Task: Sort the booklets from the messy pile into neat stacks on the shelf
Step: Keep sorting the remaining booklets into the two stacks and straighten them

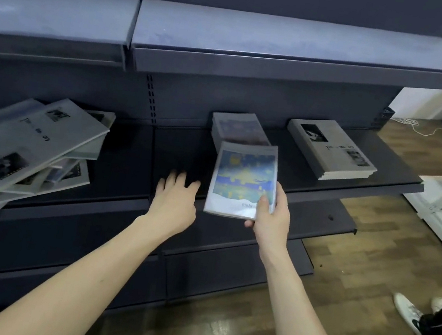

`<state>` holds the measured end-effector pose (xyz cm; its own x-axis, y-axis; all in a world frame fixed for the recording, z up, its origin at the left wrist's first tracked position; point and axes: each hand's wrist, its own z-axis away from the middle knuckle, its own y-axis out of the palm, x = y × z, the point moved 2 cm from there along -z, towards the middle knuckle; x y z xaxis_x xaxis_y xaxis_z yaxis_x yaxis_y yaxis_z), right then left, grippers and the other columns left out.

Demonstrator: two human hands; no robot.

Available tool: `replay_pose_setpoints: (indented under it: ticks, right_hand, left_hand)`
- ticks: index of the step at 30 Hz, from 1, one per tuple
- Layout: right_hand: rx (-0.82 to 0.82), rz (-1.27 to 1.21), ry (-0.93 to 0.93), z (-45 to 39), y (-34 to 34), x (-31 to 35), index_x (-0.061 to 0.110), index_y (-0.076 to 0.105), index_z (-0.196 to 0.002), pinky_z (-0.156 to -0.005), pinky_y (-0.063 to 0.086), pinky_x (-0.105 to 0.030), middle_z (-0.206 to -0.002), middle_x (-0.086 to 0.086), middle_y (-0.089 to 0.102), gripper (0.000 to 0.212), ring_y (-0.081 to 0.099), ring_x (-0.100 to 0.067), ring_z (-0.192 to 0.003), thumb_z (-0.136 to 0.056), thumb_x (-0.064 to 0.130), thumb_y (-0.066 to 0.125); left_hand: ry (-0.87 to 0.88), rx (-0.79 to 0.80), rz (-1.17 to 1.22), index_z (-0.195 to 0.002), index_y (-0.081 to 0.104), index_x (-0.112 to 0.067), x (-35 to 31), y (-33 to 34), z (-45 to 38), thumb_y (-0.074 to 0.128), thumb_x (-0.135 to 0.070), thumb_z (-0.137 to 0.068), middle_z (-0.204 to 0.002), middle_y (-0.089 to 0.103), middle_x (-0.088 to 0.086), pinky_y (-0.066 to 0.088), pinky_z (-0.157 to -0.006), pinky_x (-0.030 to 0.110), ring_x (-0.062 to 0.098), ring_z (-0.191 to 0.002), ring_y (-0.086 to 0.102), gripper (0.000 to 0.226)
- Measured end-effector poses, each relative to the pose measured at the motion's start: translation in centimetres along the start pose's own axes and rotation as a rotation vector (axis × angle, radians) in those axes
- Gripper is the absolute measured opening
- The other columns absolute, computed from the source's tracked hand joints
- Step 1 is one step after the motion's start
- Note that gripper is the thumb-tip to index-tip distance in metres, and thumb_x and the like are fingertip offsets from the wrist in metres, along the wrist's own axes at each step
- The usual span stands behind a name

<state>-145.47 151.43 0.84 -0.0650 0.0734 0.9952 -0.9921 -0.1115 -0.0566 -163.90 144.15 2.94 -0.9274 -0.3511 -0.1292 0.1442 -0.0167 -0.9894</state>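
Clearly a placing step: the right hand (269, 216) pinches a blue booklet (243, 180) at its near right corner, thumb on the cover and fingers beneath, holding it just short of the blue stack (237, 127) at twelve o'clock. Next, I judge, it must go forward and drop square on that stack. At nine o'clock the left hand (176, 195) hovers with spread fingers, holding nothing (slightly blurred). Farther out, the messy pile (27, 145) lies at nine, a grey stack (332, 151) at two, all on the shelf (177, 147).
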Motion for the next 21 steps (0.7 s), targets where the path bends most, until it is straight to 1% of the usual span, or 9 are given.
replay_pose_setpoints:
  ticks: [2,4,7,10,14,16,17,19,21]
  right_hand:
    - [0.022,0.003,0.006,-0.9,-0.7,0.1,0.029,0.039,-0.149,-0.056,0.053,-0.023,-0.127,0.005,0.061,0.046,0.066,-0.016,-0.092,-0.105,0.017,0.044]
    - [0.048,0.002,0.012,-1.9,-1.2,0.2,0.029,0.039,-0.150,-0.057,0.054,-0.024,-0.126,0.006,0.061,0.046,0.067,-0.015,-0.089,-0.106,0.018,0.044]
    - [0.081,0.009,0.028,-3.4,-1.4,0.6,0.030,0.040,-0.148,-0.060,0.055,-0.027,-0.122,0.007,0.063,0.044,0.066,-0.013,-0.073,-0.106,0.020,0.044]
    - [0.115,0.026,0.041,-5.2,-1.1,0.9,0.030,0.042,-0.146,-0.061,0.056,-0.029,-0.117,0.010,0.063,0.041,0.063,-0.012,-0.064,-0.106,0.021,0.045]
    - [0.152,0.035,0.035,-7.2,-0.3,1.6,0.036,0.046,-0.133,-0.058,0.054,-0.028,-0.113,0.017,0.059,0.034,0.059,-0.014,-0.061,-0.104,0.019,0.045]
    - [0.158,0.044,0.018,-8.1,0.0,2.1,0.035,0.045,-0.125,-0.058,0.054,-0.028,-0.108,0.023,0.056,0.028,0.058,-0.015,-0.058,-0.102,0.019,0.048]
    - [0.148,0.048,0.013,-8.7,-0.1,2.2,0.034,0.043,-0.123,-0.057,0.054,-0.028,-0.105,0.022,0.056,0.026,0.058,-0.016,-0.057,-0.101,0.021,0.050]
    - [0.117,0.082,-0.001,-10.2,-0.2,2.5,0.032,0.044,-0.121,-0.056,0.054,-0.028,-0.105,0.014,0.060,0.027,0.062,-0.017,-0.061,-0.098,0.026,0.056]
    - [0.114,0.225,-0.038,-11.6,-0.5,2.9,0.027,0.050,-0.122,-0.060,0.056,-0.030,-0.110,0.005,0.063,0.035,0.069,-0.018,-0.076,-0.092,0.039,0.064]
  left_hand:
    - [-0.009,0.007,-0.005,-0.150,0.030,-0.020,-1.0,0.3,-0.2,0.045,-0.013,-0.093,-0.159,0.016,0.014,0.012,-0.120,0.049,0.034,-0.148,0.007,0.059]
    - [-0.022,0.016,-0.013,-0.150,0.030,-0.020,-1.7,0.3,-0.6,0.045,-0.013,-0.093,-0.159,0.017,0.014,0.012,-0.120,0.049,0.034,-0.148,0.007,0.060]
    - [-0.045,0.007,-0.014,-0.150,0.030,-0.021,-2.3,0.1,-1.3,0.045,-0.014,-0.093,-0.158,0.019,0.014,0.012,-0.120,0.049,0.035,-0.147,0.009,0.059]
    - [-0.059,-0.002,-0.012,-0.151,0.030,-0.021,-2.6,-0.4,-2.5,0.045,-0.014,-0.093,-0.158,0.019,0.015,0.014,-0.120,0.049,0.036,-0.146,0.012,0.060]
    - [-0.069,-0.002,0.001,-0.152,0.029,-0.021,-2.4,-0.7,-4.6,0.048,-0.016,-0.093,-0.160,0.016,0.014,0.018,-0.118,0.050,0.037,-0.147,0.009,0.062]
    - [-0.073,0.008,0.025,-0.153,0.028,-0.022,-2.3,-0.7,-5.8,0.047,-0.015,-0.094,-0.160,0.015,0.013,0.016,-0.118,0.051,0.036,-0.148,0.007,0.062]
    - [-0.077,0.027,0.043,-0.154,0.026,-0.023,-2.3,-0.7,-6.3,0.046,-0.016,-0.095,-0.161,0.013,0.013,0.015,-0.120,0.050,0.036,-0.149,0.005,0.063]
    - [-0.084,0.092,0.076,-0.156,0.020,-0.025,-2.3,-0.8,-7.4,0.043,-0.017,-0.097,-0.163,0.006,0.012,0.009,-0.121,0.050,0.034,-0.150,0.000,0.064]
    - [-0.087,0.142,0.087,-0.157,0.015,-0.027,-2.2,-0.7,-8.3,0.041,-0.018,-0.099,-0.164,0.000,0.011,0.006,-0.122,0.049,0.033,-0.150,-0.005,0.064]
